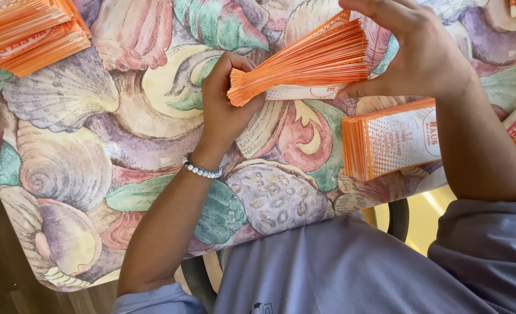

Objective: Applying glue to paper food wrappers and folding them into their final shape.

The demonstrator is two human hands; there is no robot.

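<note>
1. Fanned bundle of thin orange-edged paper sleeves, held above the table in the upper middle of the frame.
2. Left hand clamped on the narrow end of the bundle; white bead bracelet at the wrist.
3. Right hand curled over the splayed wide end, thumb under, fingers on top.
4. Second flat stack of orange-and-white sleeves lying right of centre on the shell-patterned tablecloth.
5. Larger orange pile in the upper left corner.
</note>
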